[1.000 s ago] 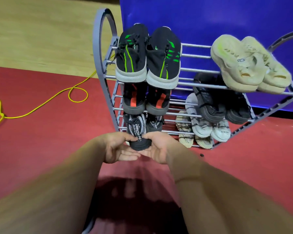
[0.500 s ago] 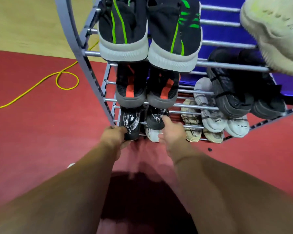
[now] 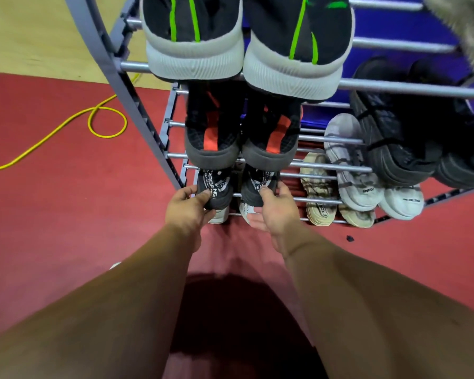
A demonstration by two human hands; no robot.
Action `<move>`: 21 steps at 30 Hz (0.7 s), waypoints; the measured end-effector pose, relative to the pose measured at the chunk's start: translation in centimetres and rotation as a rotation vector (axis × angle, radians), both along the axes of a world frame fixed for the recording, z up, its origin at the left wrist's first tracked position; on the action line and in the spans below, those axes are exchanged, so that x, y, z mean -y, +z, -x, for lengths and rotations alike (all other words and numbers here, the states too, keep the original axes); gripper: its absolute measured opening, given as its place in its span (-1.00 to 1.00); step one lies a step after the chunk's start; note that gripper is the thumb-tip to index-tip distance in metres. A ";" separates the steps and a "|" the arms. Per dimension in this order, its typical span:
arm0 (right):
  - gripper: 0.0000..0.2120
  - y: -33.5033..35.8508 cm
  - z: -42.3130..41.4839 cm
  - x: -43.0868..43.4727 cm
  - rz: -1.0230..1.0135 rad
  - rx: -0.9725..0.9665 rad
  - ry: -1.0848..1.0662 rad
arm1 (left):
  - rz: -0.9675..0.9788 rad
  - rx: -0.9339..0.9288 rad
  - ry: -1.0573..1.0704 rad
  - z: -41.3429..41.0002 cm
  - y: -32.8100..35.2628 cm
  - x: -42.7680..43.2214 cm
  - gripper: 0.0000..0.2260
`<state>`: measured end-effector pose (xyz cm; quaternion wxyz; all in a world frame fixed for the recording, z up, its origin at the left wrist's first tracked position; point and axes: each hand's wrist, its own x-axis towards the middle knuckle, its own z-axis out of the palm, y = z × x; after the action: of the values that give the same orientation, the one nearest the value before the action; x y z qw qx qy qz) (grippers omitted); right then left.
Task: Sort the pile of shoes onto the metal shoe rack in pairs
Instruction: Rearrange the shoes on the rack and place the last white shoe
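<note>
The grey metal shoe rack (image 3: 137,110) fills the upper view. On its lowest tier at the left sit two black shoes with white lettering. My left hand (image 3: 188,206) grips the heel of the left black shoe (image 3: 216,191). My right hand (image 3: 275,207) grips the heel of the right black shoe (image 3: 257,187). Above them rest a black-and-orange pair (image 3: 241,140), and on top a black pair with green stripes (image 3: 244,39).
Further right on the rack are beige shoes (image 3: 319,198), pale grey sneakers (image 3: 359,170), black shoes (image 3: 400,143) and a cream shoe (image 3: 468,31) at the top right. A yellow cable (image 3: 93,121) loops on the red floor to the left. A blue wall stands behind.
My hands have pushed the two black lettered shoes apart and onto the lowest tier. The camera has come closer to the rack.
</note>
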<state>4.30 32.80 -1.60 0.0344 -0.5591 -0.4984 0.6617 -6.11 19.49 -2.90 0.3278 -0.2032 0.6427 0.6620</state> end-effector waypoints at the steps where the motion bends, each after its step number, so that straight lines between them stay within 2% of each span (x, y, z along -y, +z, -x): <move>1: -0.53 -0.1 0.1 -0.1 0.011 -0.017 -0.028 | -0.005 -0.001 0.005 0.0 0.0 -0.1 -0.68; 5: -0.58 -0.4 0.4 -0.2 0.017 -0.048 -0.079 | -0.019 0.017 0.017 -0.1 -0.2 -0.1 -0.69; 11: -0.46 -0.7 0.6 -0.1 0.066 -0.079 -0.142 | -0.049 0.033 0.023 -0.3 0.3 -0.4 -0.69; 21: -0.51 -1.0 0.4 -0.2 0.071 -0.064 -0.148 | -0.081 0.009 0.049 -0.3 0.8 -1.5 -0.70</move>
<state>3.88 33.01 -2.60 0.0794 -0.5737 -0.4308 0.6920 -5.81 20.94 -2.05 0.3223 -0.2086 0.6087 0.6943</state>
